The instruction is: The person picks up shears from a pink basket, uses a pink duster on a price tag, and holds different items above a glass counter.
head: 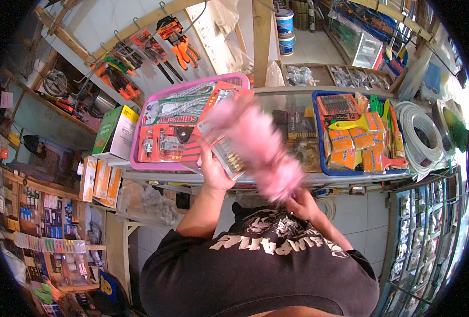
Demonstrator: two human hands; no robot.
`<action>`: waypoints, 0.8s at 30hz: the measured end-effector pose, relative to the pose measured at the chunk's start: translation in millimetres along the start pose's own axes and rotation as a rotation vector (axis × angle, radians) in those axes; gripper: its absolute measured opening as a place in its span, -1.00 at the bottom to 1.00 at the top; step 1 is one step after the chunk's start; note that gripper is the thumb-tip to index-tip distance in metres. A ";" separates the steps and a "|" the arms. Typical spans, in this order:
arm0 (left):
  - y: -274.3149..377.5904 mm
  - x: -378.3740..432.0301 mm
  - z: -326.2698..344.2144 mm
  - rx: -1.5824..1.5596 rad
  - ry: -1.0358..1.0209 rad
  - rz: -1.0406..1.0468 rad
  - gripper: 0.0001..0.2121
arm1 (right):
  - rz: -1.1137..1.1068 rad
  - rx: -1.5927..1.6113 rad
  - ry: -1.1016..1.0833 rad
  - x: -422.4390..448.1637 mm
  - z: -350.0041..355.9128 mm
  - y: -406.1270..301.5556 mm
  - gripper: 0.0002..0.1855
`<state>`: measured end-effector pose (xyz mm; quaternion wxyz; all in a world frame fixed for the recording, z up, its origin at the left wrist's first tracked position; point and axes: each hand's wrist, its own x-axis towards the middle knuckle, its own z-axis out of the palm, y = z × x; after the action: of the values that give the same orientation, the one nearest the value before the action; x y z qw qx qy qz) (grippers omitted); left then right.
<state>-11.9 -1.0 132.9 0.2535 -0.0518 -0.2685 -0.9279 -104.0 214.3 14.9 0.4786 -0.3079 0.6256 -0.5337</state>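
Note:
My left hand (215, 169) holds several red-and-clear blister packs, with its thumb across their near side. One blister pack (233, 159) shows small brass-coloured pieces. In my right hand (304, 205) is the end of a fluffy pink duster (264, 138), blurred along its length. The duster passes over the held packs and hides part of them. Behind my left hand, a pink plastic tray (136, 147) carries packed rope and carded hardware. To the right of the duster stands a blue plastic tray (319, 136) filled with paint brushes and orange-labelled packets.
Both trays rest on a glass-topped counter (274, 98). Pliers (185, 51) hang from hooks at the upper left. Boxes (115, 130) stand left of the pink tray. Coiled pale hose (421, 134) lies at the right. A wooden post (262, 43) rises behind the counter.

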 end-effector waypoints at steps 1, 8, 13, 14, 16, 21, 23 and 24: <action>2.4 2.4 -2.8 -0.013 0.004 -0.118 -0.37 | -0.223 -0.112 0.011 -0.9 2.4 -5.6 -0.80; 4.2 0.0 -17.2 -0.178 -0.300 -0.082 -0.25 | 0.029 0.035 -0.031 -3.3 -1.7 4.3 -0.75; -1.9 2.4 -12.6 -0.071 -0.065 -0.159 -0.26 | -0.116 0.108 -0.102 -7.2 -0.9 -3.2 -0.80; -2.3 0.2 -7.2 -0.064 -0.027 0.057 -0.28 | 0.018 0.209 -0.025 -6.4 -1.3 -3.9 -0.80; -3.7 5.3 -19.0 -0.340 -0.162 0.047 -0.28 | -0.052 0.159 -0.104 -9.0 -3.4 -8.4 -0.80; -5.1 6.0 5.6 0.050 -0.164 -0.079 -0.31 | -0.180 0.082 -0.096 -4.5 0.3 -9.6 -0.80; -5.7 0.8 11.5 -0.002 -0.036 0.079 -0.31 | 0.088 0.007 -0.070 -1.5 -4.0 -10.7 -0.79; -4.0 0.9 4.3 0.005 -0.035 0.079 -0.31 | 0.084 0.012 -0.073 -1.9 -3.8 -9.2 -0.79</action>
<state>-14.8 3.7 134.9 0.2852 -0.0781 -0.2729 -0.9155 -108.0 215.2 24.2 0.5249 -0.2976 0.6170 -0.5051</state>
